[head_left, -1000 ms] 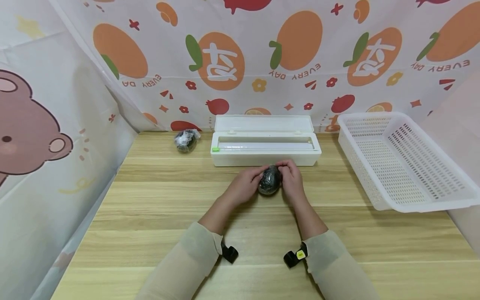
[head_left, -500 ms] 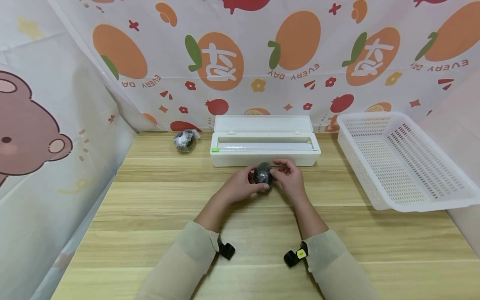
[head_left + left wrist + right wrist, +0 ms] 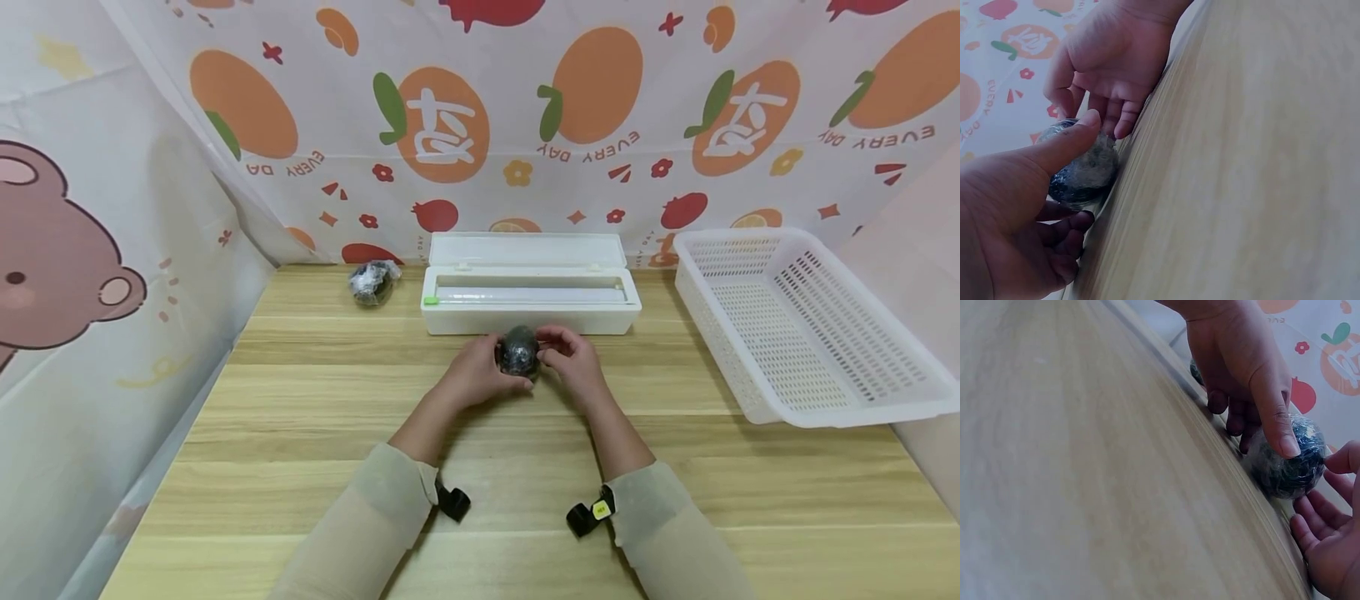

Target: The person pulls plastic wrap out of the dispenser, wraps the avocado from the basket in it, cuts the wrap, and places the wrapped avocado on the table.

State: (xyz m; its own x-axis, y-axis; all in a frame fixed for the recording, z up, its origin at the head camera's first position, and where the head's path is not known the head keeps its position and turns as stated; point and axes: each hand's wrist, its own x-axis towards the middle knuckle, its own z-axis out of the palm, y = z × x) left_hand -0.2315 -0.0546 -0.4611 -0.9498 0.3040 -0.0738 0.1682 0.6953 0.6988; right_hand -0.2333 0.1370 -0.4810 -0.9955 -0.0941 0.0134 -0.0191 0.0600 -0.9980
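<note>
A dark, egg-shaped avocado (image 3: 519, 352), wrapped in clear cling film, is held just in front of the white dispenser box. My left hand (image 3: 478, 368) grips it from the left; in the left wrist view its thumb lies across the glossy wrapped avocado (image 3: 1090, 172) and the other fingers curl beneath. From the right, my right hand (image 3: 576, 364) has its curled thumb and fingertips at the film's side. The right wrist view shows that thumb tip touching the wrapped avocado (image 3: 1305, 464), with the fingers bent below.
Behind the hands stands a white cling film dispenser (image 3: 525, 322), lid up, with a green slider (image 3: 431, 301) at its left. Another film-wrapped dark item (image 3: 372, 283) lies at the back left. A white perforated basket (image 3: 757, 367) stands at the right of the wooden table (image 3: 315, 417).
The avocado has shifted slightly left and been turned. My left hand has moved round to cradle it, thumb at the near side; my right fingers have drawn in at its right side.
</note>
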